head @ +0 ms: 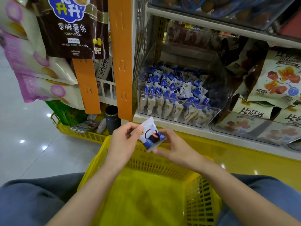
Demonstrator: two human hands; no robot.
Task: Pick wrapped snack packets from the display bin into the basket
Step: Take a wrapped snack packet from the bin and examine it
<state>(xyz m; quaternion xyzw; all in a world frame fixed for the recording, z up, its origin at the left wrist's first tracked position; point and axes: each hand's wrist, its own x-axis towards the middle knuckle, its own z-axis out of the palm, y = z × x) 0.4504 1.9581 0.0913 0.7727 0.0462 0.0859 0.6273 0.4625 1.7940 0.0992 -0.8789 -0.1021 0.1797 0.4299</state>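
Hovering over the far edge of the yellow basket, one white-and-blue snack packet sits tilted between both hands, in front of and below the shelf edge. Nothing lies in the part of the basket that shows.

Just behind the packet, a clear display bin stands on that shelf, filled with more packets of the same kind; its open top faces forward and nothing blocks it. Larger snack bags are piled to the right of the bin. To its left hangs an orange strip, and beside that a brown bag of potato sticks. A second yellow basket holding odd items stands on the floor by the rack.

The floor is pale glossy tile with light spots on it, and the base of the shelving is yellow. The basket rests between the person's knees.

The left hand pinches the packet's upper left corner between thumb and curled fingers. The right hand grasps the lower right edge, thumb on top and fingers underneath.
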